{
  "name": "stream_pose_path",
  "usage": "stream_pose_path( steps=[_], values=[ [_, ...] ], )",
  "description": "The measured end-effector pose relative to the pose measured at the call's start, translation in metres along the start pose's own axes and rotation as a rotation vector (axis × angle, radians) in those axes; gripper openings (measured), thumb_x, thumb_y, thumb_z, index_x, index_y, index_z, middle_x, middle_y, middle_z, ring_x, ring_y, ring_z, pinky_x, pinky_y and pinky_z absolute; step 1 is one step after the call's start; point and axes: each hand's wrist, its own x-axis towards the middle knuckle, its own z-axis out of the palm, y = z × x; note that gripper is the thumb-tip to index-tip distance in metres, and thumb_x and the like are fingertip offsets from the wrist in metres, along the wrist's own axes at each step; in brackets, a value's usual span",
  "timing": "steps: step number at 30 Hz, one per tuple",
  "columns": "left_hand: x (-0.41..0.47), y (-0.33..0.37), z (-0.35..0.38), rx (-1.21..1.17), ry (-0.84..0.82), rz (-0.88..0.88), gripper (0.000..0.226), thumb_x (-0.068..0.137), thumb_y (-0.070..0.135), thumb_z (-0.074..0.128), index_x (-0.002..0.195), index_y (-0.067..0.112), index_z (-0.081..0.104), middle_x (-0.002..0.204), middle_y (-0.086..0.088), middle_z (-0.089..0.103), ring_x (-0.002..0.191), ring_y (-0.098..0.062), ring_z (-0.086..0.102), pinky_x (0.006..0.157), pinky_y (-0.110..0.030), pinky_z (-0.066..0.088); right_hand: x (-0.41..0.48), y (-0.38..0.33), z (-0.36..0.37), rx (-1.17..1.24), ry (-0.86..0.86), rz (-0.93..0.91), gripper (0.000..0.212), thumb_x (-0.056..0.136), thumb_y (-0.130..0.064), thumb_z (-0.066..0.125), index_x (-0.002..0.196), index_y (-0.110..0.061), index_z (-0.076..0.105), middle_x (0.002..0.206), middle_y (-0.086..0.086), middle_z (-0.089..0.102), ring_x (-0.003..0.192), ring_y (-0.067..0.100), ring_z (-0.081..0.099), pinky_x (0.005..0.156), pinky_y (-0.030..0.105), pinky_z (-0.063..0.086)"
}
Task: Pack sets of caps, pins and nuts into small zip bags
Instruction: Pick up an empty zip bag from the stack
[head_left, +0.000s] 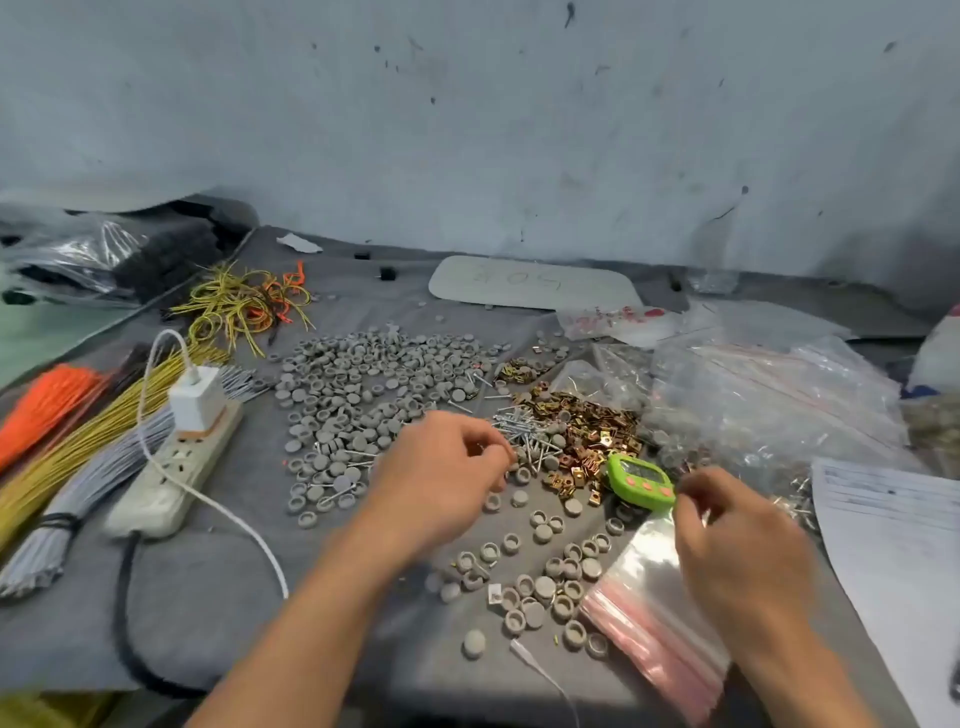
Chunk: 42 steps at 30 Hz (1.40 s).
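Bags (644, 587) at lower right look limp and slick; pinch an edge. Curled left hand (441, 467) nears pins (524, 431), right hand (737, 545) curled too; holds unclear

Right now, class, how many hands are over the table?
2. The left hand hovers by the pins; the right hand pinches a zip bag beside the green timer. None hidden.

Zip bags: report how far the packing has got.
Done: a heap of filled bags lies at the right. In hand: the left hand curls at the pins; the right hand seems to pinch the empty zip bags. Left: many loose caps and nuts.
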Motion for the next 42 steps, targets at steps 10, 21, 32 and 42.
stream_pose_path(
  steps=[10,21,32,42],
  values=[
    [0.008,-0.036,-0.020,0.262,0.354,-0.055,0.018,0.092,0.037,0.062,0.083,0.043,0.076,0.067,0.026,0.068,0.061,-0.001,0.062,0.057,-0.025,0.048,-0.026,-0.014,-0.021,-0.343,-0.611,0.038,0.020,0.083,-0.061,0.059,0.096,-0.045,0.064,0.083,-0.030,0.064,0.075,-0.010,0.058,0.069,0.008,0.046],
    [0.004,-0.022,-0.001,0.348,0.235,-0.026,0.017,0.092,0.040,0.061,0.083,0.042,0.074,0.067,0.024,0.067,0.062,0.000,0.060,0.056,-0.024,0.044,-0.013,-0.042,-0.007,-0.573,-0.616,-0.064,0.011,0.085,-0.020,0.053,0.084,-0.019,0.063,0.080,-0.003,0.063,0.080,0.021,0.060,0.068,0.033,0.047],
    [0.003,-0.027,-0.004,0.367,0.174,-0.051,0.017,0.092,0.039,0.062,0.079,0.043,0.073,0.076,0.022,0.071,0.072,-0.007,0.066,0.070,-0.030,0.056,0.008,-0.034,0.004,-0.405,-0.678,-0.071,0.022,0.095,-0.015,0.047,0.077,-0.028,0.047,0.082,-0.008,0.056,0.074,0.013,0.054,0.059,0.032,0.043],
    [-0.003,-0.020,0.010,0.226,0.076,0.032,0.012,0.093,0.039,0.068,0.084,0.040,0.076,0.068,0.023,0.069,0.065,0.002,0.064,0.060,-0.019,0.046,0.029,-0.024,0.009,0.768,-0.259,0.557,0.029,0.099,0.002,0.055,0.074,-0.011,0.063,0.063,0.002,0.049,0.063,0.019,0.041,0.062,0.033,0.035]
  ],
)
